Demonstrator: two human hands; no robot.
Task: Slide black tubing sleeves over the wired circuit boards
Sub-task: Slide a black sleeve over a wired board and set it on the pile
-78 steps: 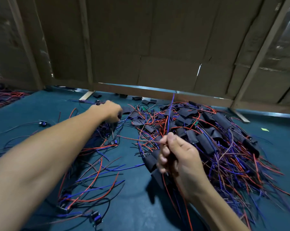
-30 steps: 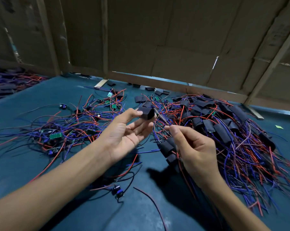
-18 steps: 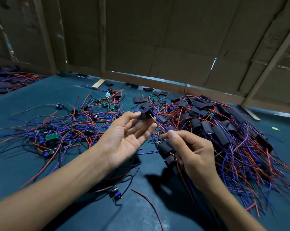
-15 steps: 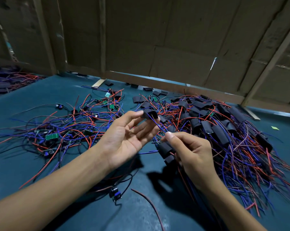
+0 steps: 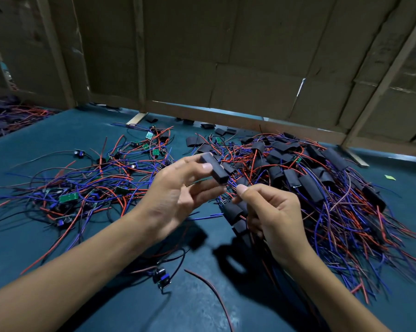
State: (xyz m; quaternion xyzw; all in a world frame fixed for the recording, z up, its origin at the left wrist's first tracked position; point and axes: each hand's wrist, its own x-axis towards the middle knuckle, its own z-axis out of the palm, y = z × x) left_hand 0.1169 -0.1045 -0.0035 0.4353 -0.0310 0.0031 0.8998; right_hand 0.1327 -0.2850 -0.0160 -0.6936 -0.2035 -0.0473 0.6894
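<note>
Sleeve (image 5: pixel 214 169) has swung — open end toward right hand (image 5: pixel 271 213) (pinching wires).

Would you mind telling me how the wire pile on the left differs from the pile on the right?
The left pile is flat and spread out; the right pile is heaped higher and denser. In the left pile bare green boards show; in the right pile black sleeves mostly cover them. Both are tangles of red and blue wires lying on the teal table.

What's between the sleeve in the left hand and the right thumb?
Head view: a short open gap between the sleeve and the right hand, crossed only by thin blue wires running toward the sleeve's mouth.
</note>
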